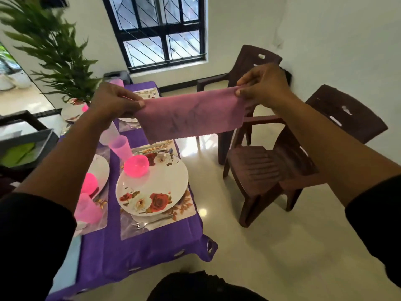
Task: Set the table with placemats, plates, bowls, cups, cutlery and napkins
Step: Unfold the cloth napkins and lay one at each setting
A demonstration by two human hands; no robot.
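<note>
One pink napkin (191,114) hangs stretched between the left hand (115,101) and the right hand (262,83).

Below the left hand stand three pink cups (120,146), two of them plain and the third (87,208) blurred under the left forearm.

Two pink bowls (136,166) lie upside down there.

Four plates (152,187) show, two near and two beyond the left hand.

One fork (141,224) is clear.

Under the right hand stand two brown chairs (269,170).

One plant (50,46) rises left of the left hand.
</note>
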